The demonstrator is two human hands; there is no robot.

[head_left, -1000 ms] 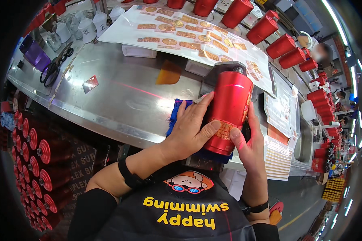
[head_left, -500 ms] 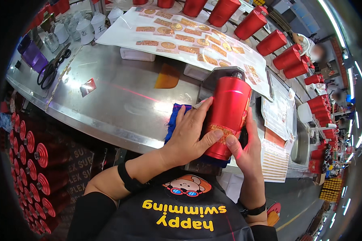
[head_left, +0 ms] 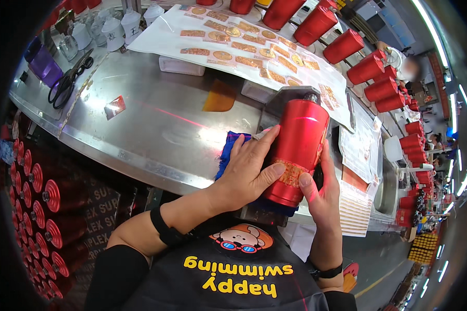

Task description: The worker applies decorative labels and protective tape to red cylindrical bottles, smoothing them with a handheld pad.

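Note:
A red metallic bottle (head_left: pixel 302 129) lies tilted on a metal stand (head_left: pixel 279 101), its neck pointing away from me. Around its lower part runs a gold-and-red label strip (head_left: pixel 291 173). My left hand (head_left: pixel 249 168) lies along the bottle's left side, its thumb pressing the strip's left end. On the other side my right hand (head_left: pixel 324 194) wraps the bottle, with its thumb by the strip's right end. The fingertips of the right hand are partly hidden behind the bottle. A blue cloth (head_left: pixel 226 155) lies under my left fingers.
A white sheet of gold stickers (head_left: pixel 192 40) covers the far bench. An amber flat scraper (head_left: pixel 219 97), black scissors (head_left: pixel 62 90) and a purple bottle (head_left: pixel 44 66) lie left. Red bottles (head_left: pixel 343 46) line the back; more (head_left: pixel 52 194) stand lower left. A sink (head_left: pixel 386 197) is at right.
Both thumbs have shifted slightly, and more of the label strip now shows between them. In the row at the back, the red bottles have moved a little to the left.

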